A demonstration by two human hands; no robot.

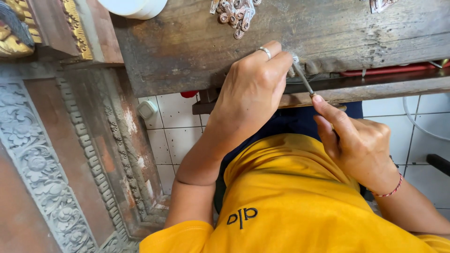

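Seen from above, a person in a yellow shirt [290, 201] works at the near edge of a worn wooden workbench [197, 42]. The left hand [253, 89] (a ring on one finger) rests on that edge with fingers curled tight around a small silvery piece [295, 59], mostly hidden. The right hand [356, 140] pinches a thin metal file [303, 80] between thumb and forefinger, its tip touching the piece. A heap of small metal parts [234, 14] lies near the far edge.
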